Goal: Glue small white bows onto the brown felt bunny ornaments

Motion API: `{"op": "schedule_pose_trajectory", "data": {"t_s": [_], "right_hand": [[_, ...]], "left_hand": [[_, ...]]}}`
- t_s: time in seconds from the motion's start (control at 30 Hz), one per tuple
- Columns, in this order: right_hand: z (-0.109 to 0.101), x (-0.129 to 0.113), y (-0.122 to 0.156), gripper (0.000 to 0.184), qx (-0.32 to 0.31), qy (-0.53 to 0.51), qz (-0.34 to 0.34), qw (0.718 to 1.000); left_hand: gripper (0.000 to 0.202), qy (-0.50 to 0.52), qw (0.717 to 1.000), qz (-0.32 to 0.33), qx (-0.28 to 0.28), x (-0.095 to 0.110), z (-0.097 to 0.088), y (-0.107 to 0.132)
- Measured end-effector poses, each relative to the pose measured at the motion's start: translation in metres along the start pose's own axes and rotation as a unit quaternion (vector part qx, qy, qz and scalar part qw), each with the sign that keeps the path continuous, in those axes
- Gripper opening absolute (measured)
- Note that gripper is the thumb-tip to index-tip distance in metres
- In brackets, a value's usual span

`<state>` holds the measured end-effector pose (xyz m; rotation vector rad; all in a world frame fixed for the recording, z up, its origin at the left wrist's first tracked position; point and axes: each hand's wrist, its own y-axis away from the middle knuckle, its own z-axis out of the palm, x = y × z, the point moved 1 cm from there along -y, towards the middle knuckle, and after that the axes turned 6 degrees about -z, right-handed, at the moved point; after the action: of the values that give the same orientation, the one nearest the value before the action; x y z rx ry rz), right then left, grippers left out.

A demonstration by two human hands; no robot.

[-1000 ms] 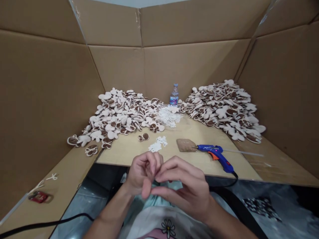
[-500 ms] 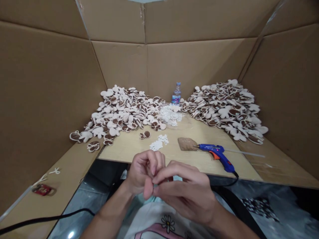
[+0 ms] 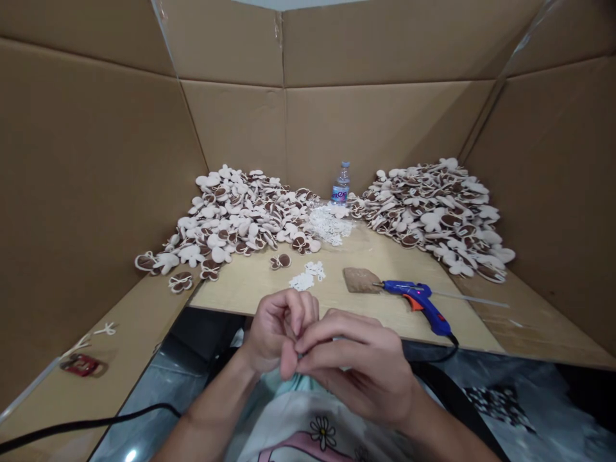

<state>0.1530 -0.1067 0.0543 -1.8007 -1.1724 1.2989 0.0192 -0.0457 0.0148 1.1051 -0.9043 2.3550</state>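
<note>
My left hand (image 3: 276, 330) and my right hand (image 3: 360, 359) meet in front of my chest, just off the near table edge. Both are closed, with the fingertips pinched together at one spot. Whatever lies between them is too small or too covered to make out. Beyond my hands on the table is a small cluster of white cut-out tags (image 3: 305, 277). A blue hot glue gun (image 3: 409, 290) lies to the right of it, its nozzle over a brown pad (image 3: 360, 280). One brown and white bow-tied piece (image 3: 280, 261) sits behind the tags.
Piles of brown and white felt pieces stand at the left (image 3: 231, 212) and right (image 3: 437, 215). Between them are a water bottle (image 3: 341, 184) and more white tags (image 3: 331, 222). Cardboard walls (image 3: 385, 128) enclose the table. A red object (image 3: 81, 364) and a black cable (image 3: 96, 423) lie at left.
My hands keep almost the same pinched pose, with slight shifts of the fingers. The view has tilted a little; the things on the table stay put.
</note>
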Motion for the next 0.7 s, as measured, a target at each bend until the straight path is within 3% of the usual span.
{"op": "schedule_pose_trajectory", "data": {"t_s": [0.27, 0.4, 0.5, 0.6, 0.7], "right_hand": [[-0.003, 0.003, 0.001, 0.017, -0.006, -0.006, 0.005, 1.000], [0.002, 0.011, 0.004, 0.014, 0.037, -0.033, 0.002, 0.999], [0.009, 0.024, 0.008, 0.013, 0.093, -0.041, 0.050, 0.994], [0.024, 0.041, 0.012, 0.011, 0.161, -0.045, 0.146, 0.975], [0.051, 0.057, 0.009, 0.012, 0.188, -0.054, 0.197, 0.961]], "left_hand": [[0.051, -0.002, 1.000, -0.004, 0.006, -0.002, -0.002, -0.001], [0.051, -0.005, 1.000, 0.001, 0.014, 0.000, -0.003, -0.005], [0.050, -0.007, 0.999, 0.020, 0.045, 0.012, -0.004, -0.009], [0.040, -0.018, 0.990, 0.087, 0.108, 0.036, -0.003, -0.008], [0.020, -0.082, 0.956, 0.214, 0.182, 0.061, 0.004, 0.002]]}}
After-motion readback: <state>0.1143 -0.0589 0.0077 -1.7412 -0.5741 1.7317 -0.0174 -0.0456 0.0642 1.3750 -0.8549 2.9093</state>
